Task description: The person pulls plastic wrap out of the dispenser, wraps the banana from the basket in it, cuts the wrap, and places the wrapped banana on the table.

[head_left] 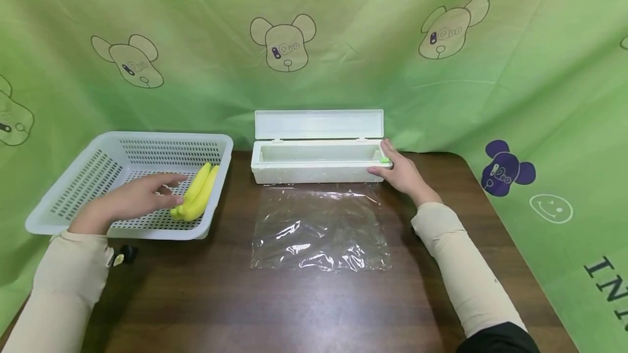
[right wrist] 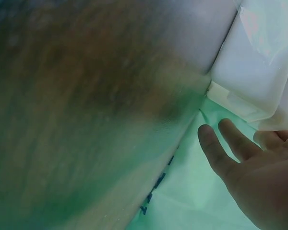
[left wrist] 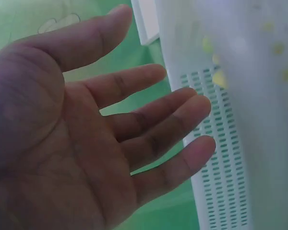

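Note:
My left hand [head_left: 142,196] hovers over a white plastic basket [head_left: 223,151], fingers loosely extended, its fingertips close to the yellow bananas [head_left: 196,200] inside. In the left wrist view its palm holds nothing. At the right end of a long white cling film box [head_left: 314,173] is my right hand [head_left: 403,176], with the thumb at the front and a finger by the back corner. The right wrist view shows its other fingers spread beside the box end. A green cutter slider [head_left: 385,160] sits near that hand. Clear cling film [head_left: 319,227] lies in front of the box.
The box's hinged lid [head_left: 319,124] stands raised at the back. Brown wood covers the table [head_left: 304,309], and a green printed cloth [head_left: 353,70] hangs behind it. A small dark object [head_left: 128,255] shows by my left wrist.

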The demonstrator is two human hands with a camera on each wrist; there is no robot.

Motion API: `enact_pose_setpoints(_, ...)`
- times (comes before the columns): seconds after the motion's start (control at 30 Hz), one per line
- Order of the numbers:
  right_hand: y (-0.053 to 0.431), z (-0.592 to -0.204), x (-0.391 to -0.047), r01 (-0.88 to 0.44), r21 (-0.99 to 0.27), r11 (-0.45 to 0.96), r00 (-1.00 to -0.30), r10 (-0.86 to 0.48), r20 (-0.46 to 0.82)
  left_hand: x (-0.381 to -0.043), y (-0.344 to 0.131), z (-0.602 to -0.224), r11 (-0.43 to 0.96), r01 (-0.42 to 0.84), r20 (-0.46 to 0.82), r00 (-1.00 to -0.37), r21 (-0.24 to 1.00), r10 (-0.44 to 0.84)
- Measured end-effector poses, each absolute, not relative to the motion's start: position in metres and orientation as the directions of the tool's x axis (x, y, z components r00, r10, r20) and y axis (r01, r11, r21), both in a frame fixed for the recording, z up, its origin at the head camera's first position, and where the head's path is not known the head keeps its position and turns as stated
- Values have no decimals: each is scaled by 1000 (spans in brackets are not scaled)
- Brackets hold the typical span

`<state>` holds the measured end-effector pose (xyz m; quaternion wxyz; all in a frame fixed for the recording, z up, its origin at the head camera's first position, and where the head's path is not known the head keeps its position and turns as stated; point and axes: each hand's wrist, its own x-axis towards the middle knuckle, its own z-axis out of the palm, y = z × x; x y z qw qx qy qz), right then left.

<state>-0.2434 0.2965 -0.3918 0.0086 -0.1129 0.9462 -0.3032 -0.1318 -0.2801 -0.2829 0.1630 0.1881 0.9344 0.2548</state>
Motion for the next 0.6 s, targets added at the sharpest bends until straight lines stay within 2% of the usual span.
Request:
enact_pose_setpoints(0.13,297,-393,-243,-212,-571,793,-974,-215,63,-148,-282,-277,817,263,-289,-843,513,453)
enact_pose_setpoints(0.3,295,-394,-242,-204,-578,790,-975,-214,52,-170,-283,-277,857,231,-479,-749,460,459)
enact_pose_setpoints(0.47,292,-395,-242,-203,-584,786,-975,-216,48,-177,-276,-283,911,121,-675,-635,395,377)
enact_pose_setpoints(0.6,292,-393,-243,-211,-581,786,-975,-214,66,-176,-274,-283,936,38,-724,-623,350,297)
